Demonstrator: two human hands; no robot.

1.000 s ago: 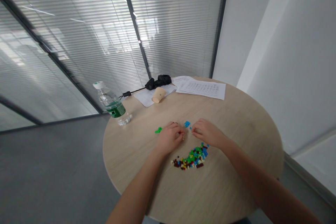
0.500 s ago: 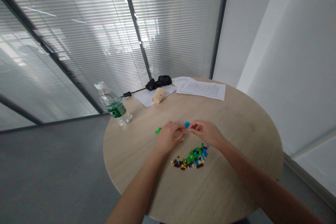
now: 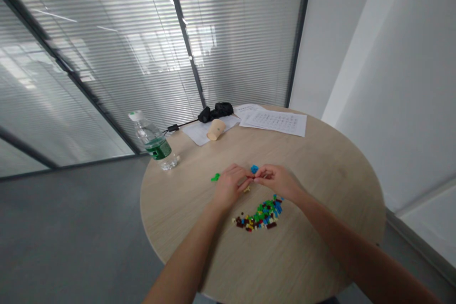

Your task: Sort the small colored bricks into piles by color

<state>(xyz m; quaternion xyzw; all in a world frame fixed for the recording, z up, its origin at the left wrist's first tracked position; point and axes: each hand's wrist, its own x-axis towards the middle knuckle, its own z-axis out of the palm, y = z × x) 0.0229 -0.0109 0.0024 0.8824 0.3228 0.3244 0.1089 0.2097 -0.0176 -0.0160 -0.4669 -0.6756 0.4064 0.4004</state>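
Note:
Over the middle of the round table, my left hand (image 3: 232, 183) and my right hand (image 3: 278, 180) meet at the fingertips, both closed in a pinch. Whatever sits between the fingers is too small to make out. Just beyond the fingertips lies a small blue brick piece (image 3: 254, 169). A green brick piece (image 3: 215, 177) rests to the left of my left hand, and a beige piece (image 3: 247, 189) lies under its fingers. Nearer to me, a curved pile of small building bricks (image 3: 262, 213) spreads out in green, blue, brown, yellow, red and white.
A clear water bottle (image 3: 156, 145) with a green label stands at the table's left edge. Farther back lie a tipped paper cup (image 3: 215, 130), a black bundle (image 3: 220, 111) with a cable, and printed sheets (image 3: 278, 120). The wooden table (image 3: 331, 166) has a rounded edge.
My right hand has shifted slightly left and my left hand slightly right, so their fingertips, apart before, now meet. The pieces on the table lie as before.

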